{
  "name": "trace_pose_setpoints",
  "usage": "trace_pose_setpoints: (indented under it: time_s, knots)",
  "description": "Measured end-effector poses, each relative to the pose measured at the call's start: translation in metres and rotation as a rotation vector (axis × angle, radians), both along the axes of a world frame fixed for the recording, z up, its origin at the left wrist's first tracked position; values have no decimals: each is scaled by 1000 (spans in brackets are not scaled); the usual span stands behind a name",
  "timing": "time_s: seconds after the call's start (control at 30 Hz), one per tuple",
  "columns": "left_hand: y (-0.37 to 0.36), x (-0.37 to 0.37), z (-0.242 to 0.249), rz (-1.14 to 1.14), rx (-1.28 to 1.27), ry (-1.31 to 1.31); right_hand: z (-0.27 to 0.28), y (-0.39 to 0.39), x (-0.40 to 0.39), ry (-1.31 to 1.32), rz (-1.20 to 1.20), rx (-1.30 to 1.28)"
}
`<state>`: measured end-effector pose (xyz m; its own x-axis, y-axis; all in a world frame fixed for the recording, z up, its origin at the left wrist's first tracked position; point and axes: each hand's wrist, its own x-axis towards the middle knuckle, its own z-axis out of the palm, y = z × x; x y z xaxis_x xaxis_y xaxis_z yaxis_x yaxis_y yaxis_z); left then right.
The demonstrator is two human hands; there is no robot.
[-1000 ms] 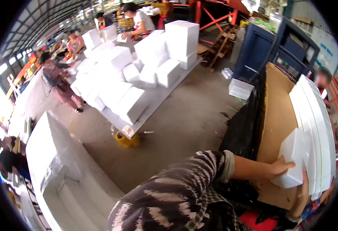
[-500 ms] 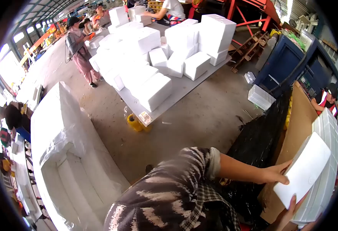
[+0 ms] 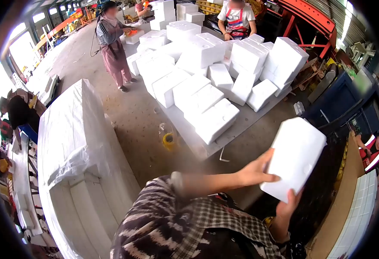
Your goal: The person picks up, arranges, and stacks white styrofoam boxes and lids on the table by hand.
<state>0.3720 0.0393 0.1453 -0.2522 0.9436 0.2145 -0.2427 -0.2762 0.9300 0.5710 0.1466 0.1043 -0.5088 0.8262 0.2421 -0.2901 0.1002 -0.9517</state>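
Note:
A white foam box is held up between my two hands, tilted, to the right of the foam-laden table. My left hand grips its left edge, the thumb lying across the near face. Under the lower end, my right hand supports it with the thumb on the face; its other fingers are partly hidden behind the box. Many similar white foam boxes are piled on the grey table ahead.
Plastic-wrapped foam slabs stand at left. A yellow tape roll is near the table's corner. At lower right are a cardboard sheet and stacked white pieces. People stand left of the table, behind it and far right.
Both hands have carried the foam box up and left, away from the white stack at lower right. My view has turned right, toward the table, and a person behind it now faces this way.

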Motion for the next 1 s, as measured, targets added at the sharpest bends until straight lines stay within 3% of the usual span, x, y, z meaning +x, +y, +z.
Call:
trace_pose_setpoints:
  time_s: [0.07,0.13,0.23,0.33,0.47,0.53,0.77,0.8,0.87,0.93,1.0]
  knots:
    - [-25,-44,-15,127,-118,37,-13,-15,-63,12,107,3]
    - [-57,-82,-8,159,-131,-146,-15,-37,-121,45,272,-49]
    - [-77,-138,-41,244,-122,-254,-25,-59,-197,-3,356,-98]
    - [-95,-200,-39,328,-182,-98,-28,-69,-266,53,467,-152]
    - [-100,-264,-12,444,-265,-93,-21,-62,-353,54,528,-77]
    - [-95,-297,-13,487,-260,-136,-18,-53,-395,59,592,-159]
    - [-59,-441,-104,583,-579,-169,-65,-25,-528,-40,509,-153]
    - [-58,-470,-138,507,-452,-205,-75,-19,-543,-69,490,-129]
    - [-55,-465,-108,590,-599,-198,-100,-3,-574,-93,508,-96]
    - [-62,-478,-133,618,-477,2,-85,-8,-568,-102,547,-214]
    - [-58,-496,-160,552,-337,32,-117,-4,-588,-150,470,-123]
